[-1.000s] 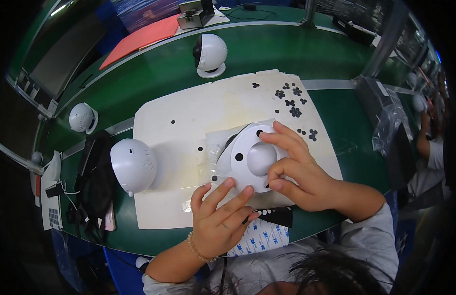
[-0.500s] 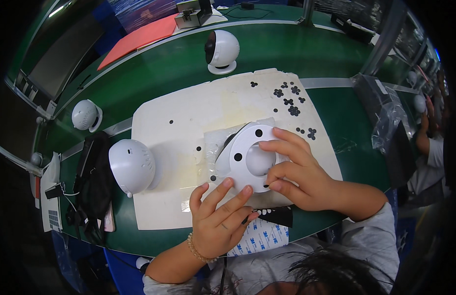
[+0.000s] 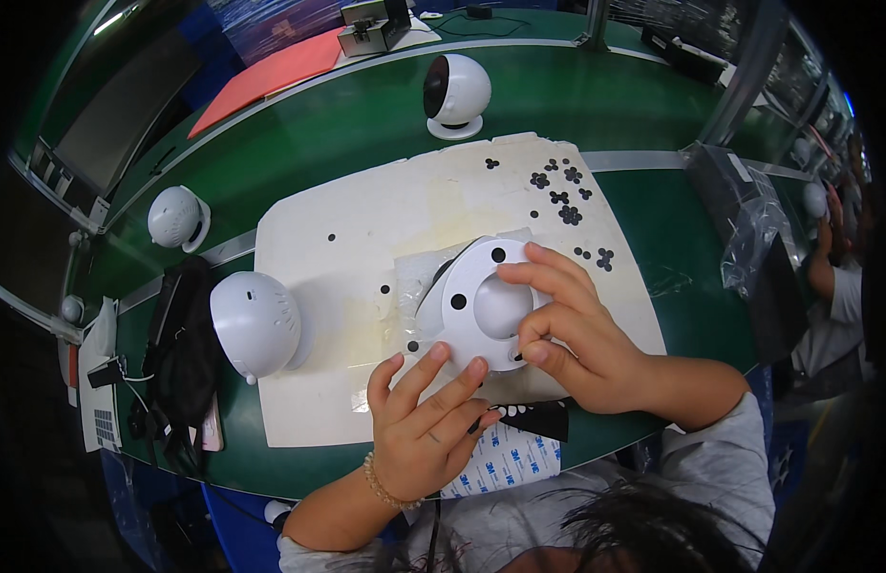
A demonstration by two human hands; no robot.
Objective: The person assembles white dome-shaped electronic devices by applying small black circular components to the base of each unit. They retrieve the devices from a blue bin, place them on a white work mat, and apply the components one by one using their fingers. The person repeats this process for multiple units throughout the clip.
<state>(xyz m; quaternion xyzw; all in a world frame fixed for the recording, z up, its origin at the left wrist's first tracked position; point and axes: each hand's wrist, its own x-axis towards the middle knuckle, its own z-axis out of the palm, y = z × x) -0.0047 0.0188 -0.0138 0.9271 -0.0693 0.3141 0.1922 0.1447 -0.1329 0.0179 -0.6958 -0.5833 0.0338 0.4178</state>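
A white ball-shaped camera lies base up in front of me, its ring-shaped white base (image 3: 457, 329) facing me with round black pads (image 3: 459, 302) on it. My right hand (image 3: 586, 334) bends over the ring's right side, thumb and index finger pinched at a small black pad (image 3: 518, 356) near the lower rim. My left hand (image 3: 424, 411) has its fingers spread, two fingertips against the ring's lower left edge. A dark spot shows by its thumb, too small to make out. Underneath the camera is a clear wrapped pad (image 3: 409, 277).
Loose black pads (image 3: 570, 215) dot the pale board (image 3: 309, 382). Another white camera (image 3: 256, 325) rests at left. Two more, a far one (image 3: 462, 91) and a left one (image 3: 175, 218), stand on the green belt. By my left hand lie a black strip (image 3: 543, 420) and printed backing paper (image 3: 505, 463).
The two cameras on the green belt have shifted right. My hands and the ring have moved only slightly, the ring a little to the left.
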